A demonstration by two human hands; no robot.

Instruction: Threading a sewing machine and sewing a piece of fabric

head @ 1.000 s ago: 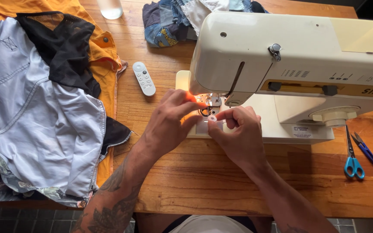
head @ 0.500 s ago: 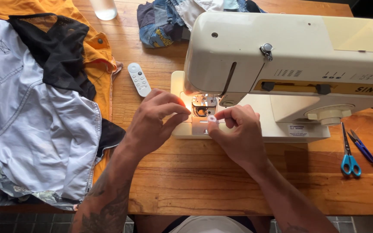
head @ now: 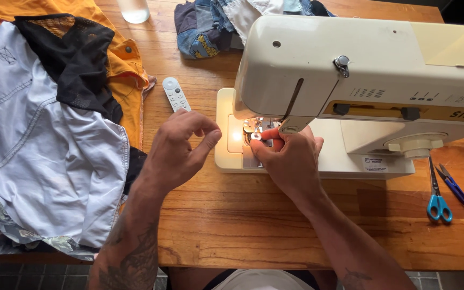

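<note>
A cream sewing machine (head: 371,80) stands on the wooden table (head: 275,225), its lamp lit over the needle area. My right hand (head: 291,161) is under the machine's head, thumb and fingertips pinched on a small silver metal part (head: 255,136) at the presser foot. My left hand (head: 181,147) hovers just left of the machine's base, apart from it, fingers curled in and thumb against the forefinger. Nothing shows in it; a fine thread would be too thin to tell.
A pile of clothes (head: 44,129) in white, black and orange covers the table's left side. A white remote control (head: 176,94) lies beside it. Denim pieces (head: 205,27) and a glass (head: 134,9) sit at the back. Blue-handled scissors (head: 437,196) and snips (head: 454,185) lie right of the machine.
My left hand has drawn back leftwards from the needle area and no longer touches the machine. My right hand has stayed at the presser foot.
</note>
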